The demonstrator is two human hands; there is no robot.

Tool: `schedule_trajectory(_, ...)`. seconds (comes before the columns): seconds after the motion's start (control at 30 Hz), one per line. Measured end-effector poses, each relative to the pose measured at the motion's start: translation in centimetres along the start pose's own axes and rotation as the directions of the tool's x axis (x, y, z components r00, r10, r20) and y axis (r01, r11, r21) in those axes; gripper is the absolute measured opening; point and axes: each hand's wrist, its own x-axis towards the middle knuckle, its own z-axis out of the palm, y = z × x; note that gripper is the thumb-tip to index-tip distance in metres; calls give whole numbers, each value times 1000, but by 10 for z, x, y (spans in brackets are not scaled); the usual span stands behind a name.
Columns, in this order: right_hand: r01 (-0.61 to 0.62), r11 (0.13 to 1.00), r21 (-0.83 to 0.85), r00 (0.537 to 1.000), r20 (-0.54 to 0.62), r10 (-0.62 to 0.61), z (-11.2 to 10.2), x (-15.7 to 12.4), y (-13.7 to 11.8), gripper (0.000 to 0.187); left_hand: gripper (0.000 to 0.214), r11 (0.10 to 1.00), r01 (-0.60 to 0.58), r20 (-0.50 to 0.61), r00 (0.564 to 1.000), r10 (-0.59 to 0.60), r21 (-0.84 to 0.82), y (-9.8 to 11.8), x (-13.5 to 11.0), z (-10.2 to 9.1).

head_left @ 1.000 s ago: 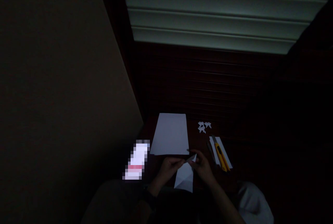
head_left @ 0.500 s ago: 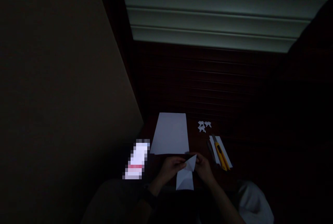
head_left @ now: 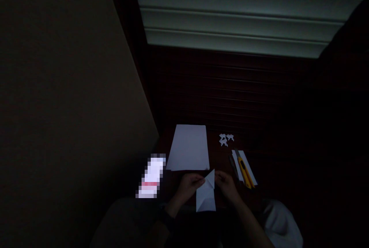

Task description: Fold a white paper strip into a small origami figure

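Observation:
Between my hands is a white strip of paper [head_left: 205, 196], its far end folded to a slanted point and creases showing across its near part. My left hand [head_left: 190, 184] pinches the strip's left edge near the fold, thumb on top. On the other side, the fingers of my right hand [head_left: 226, 184] are closed at the right edge of the folded end. A large blank sheet of paper [head_left: 188, 147] lies just beyond my hands. Small folded paper figures [head_left: 223, 141] sit at the far right of the dark table.
A yellow utility knife [head_left: 245, 173] rests on white paper pieces [head_left: 251, 167] to the right, beside a thin dark tool [head_left: 233, 165]. At the left glows a pixelated phone-like screen [head_left: 151, 177]. A wall [head_left: 72, 86] rises on the left; slatted shutters [head_left: 230, 14] stand behind.
The folded tip of the paper has shifted a little left and now lies flatter. My right hand has moved slightly left along with it; my left hand has barely moved.

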Motion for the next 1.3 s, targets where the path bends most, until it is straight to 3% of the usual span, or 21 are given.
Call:
schedule_trajectory(0.23,2,998,-65,999,41,0,1,-1,-1,23,28,999,2,52,999,-4,43,6,-3,-1)
schedule_trajectory(0.53,-40,998,-42,999,7,40,2,-1,0,27,25,1000,-1,55,998,0,29,5,-2,1)
schedule_trajectory(0.8,-70,997,-43,989,124,75,8,-6,-13,29,26,998,-4,7,1000,4,58,3,-2,3)
schedule_trajectory(0.97,-45,997,-69,993,105,53,7,-3,-14,29,29,1000,16,43,999,-15,-22,7,-1,0)
schedule_trajectory(1.3,-20,995,-103,982,185,39,9,-5,-17,28,31,992,31,55,998,-25,-122,2,-1,-2)
